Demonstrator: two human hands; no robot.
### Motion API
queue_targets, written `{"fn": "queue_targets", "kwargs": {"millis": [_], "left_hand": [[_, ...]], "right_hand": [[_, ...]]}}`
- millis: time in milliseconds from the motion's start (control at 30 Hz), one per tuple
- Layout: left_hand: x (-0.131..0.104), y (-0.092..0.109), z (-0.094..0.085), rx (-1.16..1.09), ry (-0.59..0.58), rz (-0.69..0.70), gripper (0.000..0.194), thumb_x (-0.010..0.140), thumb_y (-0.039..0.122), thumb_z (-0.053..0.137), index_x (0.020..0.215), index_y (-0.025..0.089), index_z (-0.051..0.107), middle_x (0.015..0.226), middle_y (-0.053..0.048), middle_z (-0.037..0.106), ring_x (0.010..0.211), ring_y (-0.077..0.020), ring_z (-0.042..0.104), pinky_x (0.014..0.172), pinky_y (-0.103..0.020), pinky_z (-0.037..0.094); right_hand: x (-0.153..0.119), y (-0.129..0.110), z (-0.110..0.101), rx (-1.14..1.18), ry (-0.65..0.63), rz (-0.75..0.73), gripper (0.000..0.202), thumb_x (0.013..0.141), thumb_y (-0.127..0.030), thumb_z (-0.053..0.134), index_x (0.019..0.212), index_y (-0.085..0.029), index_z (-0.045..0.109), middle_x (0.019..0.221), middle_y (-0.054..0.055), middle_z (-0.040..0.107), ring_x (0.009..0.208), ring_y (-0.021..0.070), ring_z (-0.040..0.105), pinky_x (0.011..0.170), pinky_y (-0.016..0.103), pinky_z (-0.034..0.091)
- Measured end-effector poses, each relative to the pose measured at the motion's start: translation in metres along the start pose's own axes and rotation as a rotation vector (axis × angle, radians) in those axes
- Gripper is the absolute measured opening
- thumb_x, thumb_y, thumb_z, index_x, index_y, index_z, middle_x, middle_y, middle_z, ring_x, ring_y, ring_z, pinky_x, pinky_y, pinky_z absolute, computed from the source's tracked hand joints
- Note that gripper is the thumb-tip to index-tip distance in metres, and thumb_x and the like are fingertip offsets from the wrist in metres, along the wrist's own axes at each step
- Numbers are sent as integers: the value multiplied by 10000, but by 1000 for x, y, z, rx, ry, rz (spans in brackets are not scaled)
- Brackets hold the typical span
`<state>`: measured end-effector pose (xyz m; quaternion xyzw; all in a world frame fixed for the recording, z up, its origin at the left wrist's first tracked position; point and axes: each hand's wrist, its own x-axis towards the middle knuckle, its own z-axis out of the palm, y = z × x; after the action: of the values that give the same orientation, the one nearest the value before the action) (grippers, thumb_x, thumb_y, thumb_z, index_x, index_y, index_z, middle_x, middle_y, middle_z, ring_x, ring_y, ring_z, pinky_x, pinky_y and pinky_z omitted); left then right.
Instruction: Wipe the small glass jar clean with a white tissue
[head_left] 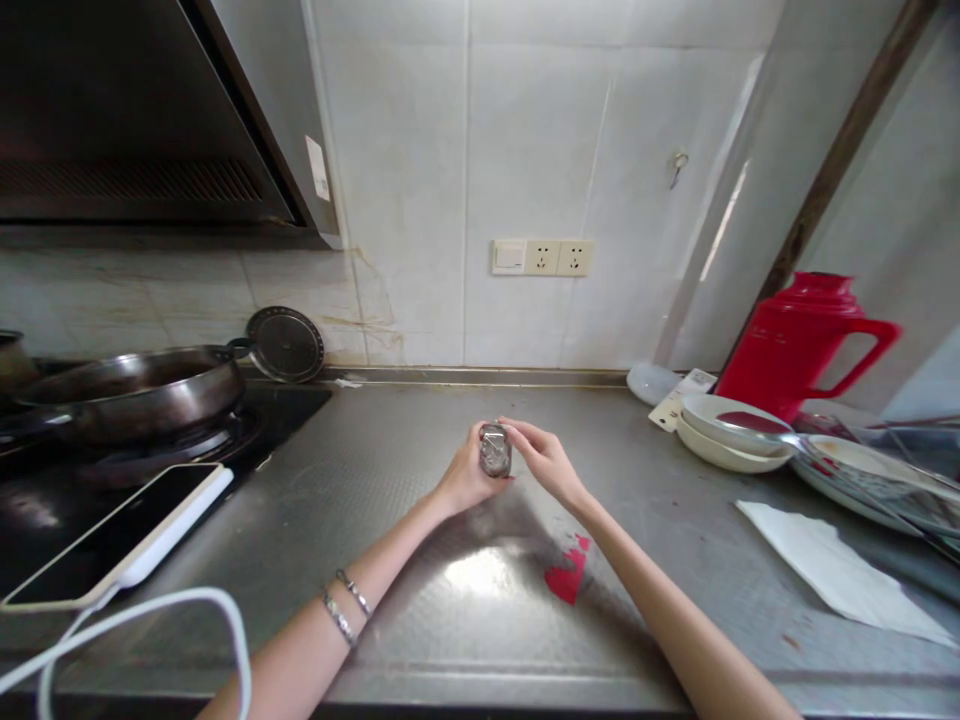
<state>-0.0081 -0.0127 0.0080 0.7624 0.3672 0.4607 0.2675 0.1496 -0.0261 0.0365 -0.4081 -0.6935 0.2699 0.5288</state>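
My left hand (469, 477) is wrapped around a small grey object (495, 451) with a shiny, rounded-square face turned towards me. Its sides are mostly covered by my fingers, and its kind does not show clearly. My right hand (545, 459) is closed at the object's upper right edge, with thumb and fingers bent together against it. Both hands are held over the middle of the metal countertop (405, 450). Two bracelets (341, 607) circle my left wrist.
On the left, a phone (120, 530) with a white cable lies at the stove edge near a steel pan (142, 395). Stacked bowls (724, 455), a red thermos jug (787, 345) and a paper napkin (832, 570) are on the right. A red patch (566, 580) marks the counter.
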Motion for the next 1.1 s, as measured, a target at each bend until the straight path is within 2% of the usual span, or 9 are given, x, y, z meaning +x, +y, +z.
{"fn": "queue_targets", "kwargs": {"millis": [167, 300, 367, 467, 633, 867, 1100], "left_hand": [[0, -2, 2, 3, 6, -18, 814, 581, 270, 796, 1252, 184, 343, 1169, -107, 598, 1023, -252, 613, 871, -380, 484], [0, -2, 2, -1, 16, -24, 806, 570, 244, 801, 1242, 201, 357, 1144, -93, 609, 998, -250, 625, 854, -379, 488], [0, -1, 3, 9, 14, -28, 807, 569, 237, 799, 1242, 193, 355, 1161, -105, 601, 1016, -261, 621, 860, -384, 488], [0, 0, 3, 19, 6, -19, 805, 578, 230, 787, 1245, 171, 341, 1182, -130, 591, 1034, -270, 615, 864, -390, 493], [1, 4, 4, 17, 35, -13, 733, 593, 186, 756, 1211, 181, 361, 1191, -130, 581, 1039, -254, 609, 888, -392, 486], [1, 1, 5, -33, 45, 7, 763, 582, 155, 764, 1228, 183, 358, 1237, -139, 536, 1140, -268, 550, 983, -431, 432], [4, -6, 3, -10, 37, -15, 690, 647, 265, 738, 1239, 163, 398, 1163, -129, 571, 1080, -286, 579, 964, -425, 439]], "right_hand": [[-6, -1, 1, -154, 5, -142, 352, 887, -415, 528, 1159, -233, 657, 1221, 77, 653, 1152, 258, 600, 1018, 431, 451], [-7, 2, 3, -182, 31, -165, 338, 907, -364, 503, 1201, -245, 620, 1189, 61, 673, 1099, 235, 633, 982, 417, 488], [-7, 4, 3, -206, 34, -198, 315, 932, -334, 458, 1183, -254, 631, 1183, 52, 676, 1118, 234, 623, 1024, 449, 454], [-7, 6, 1, -294, 20, -343, 328, 946, -268, 420, 1208, -248, 617, 1234, 61, 645, 1213, 232, 556, 1094, 493, 374], [-11, 0, 1, -466, -61, -532, 361, 942, -184, 402, 1257, -199, 578, 1297, 108, 595, 1273, 222, 497, 1110, 501, 358], [-14, -2, 7, -502, -85, -576, 405, 935, -148, 384, 1305, -215, 533, 1305, 103, 589, 1286, 222, 482, 1096, 509, 386], [-20, -8, 11, -468, -144, -649, 383, 921, -155, 433, 1272, -231, 567, 1308, 95, 586, 1276, 225, 494, 1110, 499, 366]]}}
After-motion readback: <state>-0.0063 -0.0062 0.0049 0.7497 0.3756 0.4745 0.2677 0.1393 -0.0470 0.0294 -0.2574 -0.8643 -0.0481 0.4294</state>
